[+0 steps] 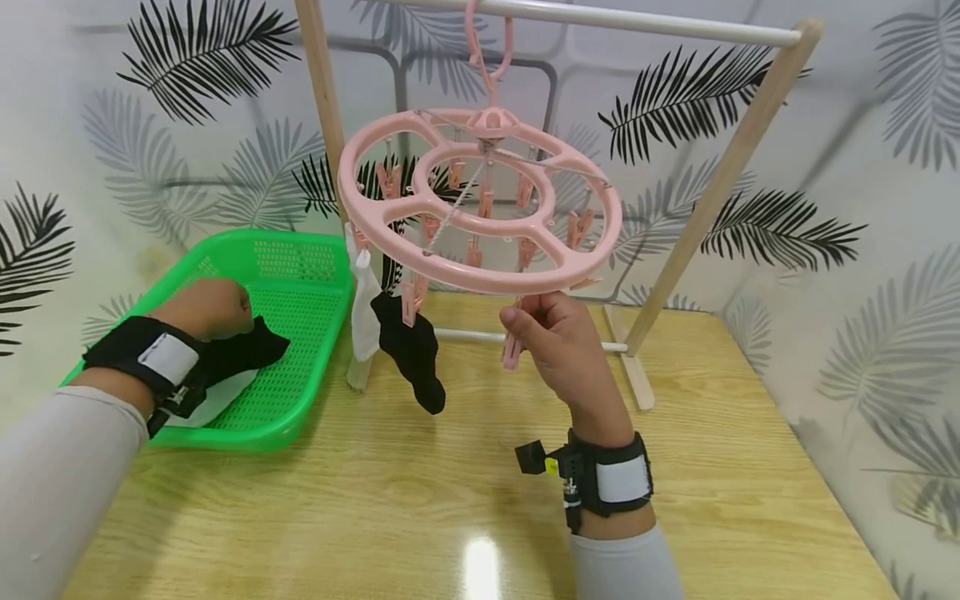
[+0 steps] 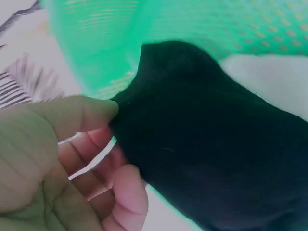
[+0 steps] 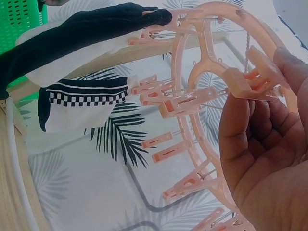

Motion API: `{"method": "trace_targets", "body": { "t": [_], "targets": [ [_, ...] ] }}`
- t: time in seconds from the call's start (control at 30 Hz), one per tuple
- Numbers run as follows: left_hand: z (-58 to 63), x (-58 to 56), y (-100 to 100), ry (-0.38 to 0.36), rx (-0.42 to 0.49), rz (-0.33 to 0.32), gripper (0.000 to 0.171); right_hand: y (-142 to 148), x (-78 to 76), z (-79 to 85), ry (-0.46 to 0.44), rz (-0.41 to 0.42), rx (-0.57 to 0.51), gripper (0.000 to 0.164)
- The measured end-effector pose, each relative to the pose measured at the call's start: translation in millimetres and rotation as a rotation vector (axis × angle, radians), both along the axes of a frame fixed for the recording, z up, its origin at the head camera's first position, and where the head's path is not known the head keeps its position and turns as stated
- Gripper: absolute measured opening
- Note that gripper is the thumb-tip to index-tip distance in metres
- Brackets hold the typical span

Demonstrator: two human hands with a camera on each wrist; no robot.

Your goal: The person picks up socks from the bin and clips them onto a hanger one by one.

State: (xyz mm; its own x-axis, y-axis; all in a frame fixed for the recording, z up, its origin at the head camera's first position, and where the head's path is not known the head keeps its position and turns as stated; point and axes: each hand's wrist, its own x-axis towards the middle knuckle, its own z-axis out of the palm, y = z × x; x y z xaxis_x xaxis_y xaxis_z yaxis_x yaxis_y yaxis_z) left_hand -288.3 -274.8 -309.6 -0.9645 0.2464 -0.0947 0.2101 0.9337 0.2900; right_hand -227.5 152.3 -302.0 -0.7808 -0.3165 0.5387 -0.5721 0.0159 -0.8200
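My left hand (image 1: 213,308) is over the green basket and pinches the edge of a black sock (image 2: 192,125) between thumb and fingers. White cloth (image 2: 274,79) lies beside that sock in the basket. Under the front rim of a round pink drying hanger (image 1: 468,272), my right hand (image 1: 566,346) pinches a pink clothespin (image 3: 255,79). A white sock (image 1: 365,312) and another black sock (image 1: 415,358) hang from the hanger's left side. In the right wrist view, a checkered black-and-white sock (image 3: 86,103) hangs there too.
The hanger hooks onto a white bar (image 1: 637,21) between wooden posts (image 1: 720,192). Several more clothespins dangle inside the rings. The green basket (image 1: 307,417) stands at the left on a wooden table (image 1: 375,517), with a leaf-patterned wall covering (image 1: 862,275) behind.
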Motion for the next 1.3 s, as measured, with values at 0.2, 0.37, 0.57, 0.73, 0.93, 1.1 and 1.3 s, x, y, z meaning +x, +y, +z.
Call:
{"method": "trace_targets", "body": {
  "t": [0.2,0.37,0.57,0.73,0.93,1.1,1.3],
  "targets": [
    [16.8,5.7,9,0.031,0.096,-0.007,0.023,1,0.0,0.2,-0.004,-0.004,0.003,0.04],
    [27.1,11.8,14,0.015,0.202,0.016,0.028,1,-0.8,0.4,-0.005,-0.003,0.006,0.047],
    [38.7,21.6,23,0.102,0.17,0.028,0.034,2,-0.6,-0.2,-0.004,-0.003,0.017,0.05],
    [53.1,40.5,37,0.223,0.15,0.063,0.036,2,-0.6,-0.2,0.003,-0.007,0.018,0.049],
    [62.2,71.8,50,0.334,0.25,0.136,0.032,2,0.0,0.7,0.008,-0.01,0.008,0.047],
    [62.9,93.4,65,0.401,0.365,0.178,0.033,1,0.8,1.7,0.014,0.006,-0.013,0.05],
    [61.4,116.8,88,0.469,0.49,0.188,0.03,-2,0.8,0.6,0.02,0.02,-0.041,0.052]
  ]
}}
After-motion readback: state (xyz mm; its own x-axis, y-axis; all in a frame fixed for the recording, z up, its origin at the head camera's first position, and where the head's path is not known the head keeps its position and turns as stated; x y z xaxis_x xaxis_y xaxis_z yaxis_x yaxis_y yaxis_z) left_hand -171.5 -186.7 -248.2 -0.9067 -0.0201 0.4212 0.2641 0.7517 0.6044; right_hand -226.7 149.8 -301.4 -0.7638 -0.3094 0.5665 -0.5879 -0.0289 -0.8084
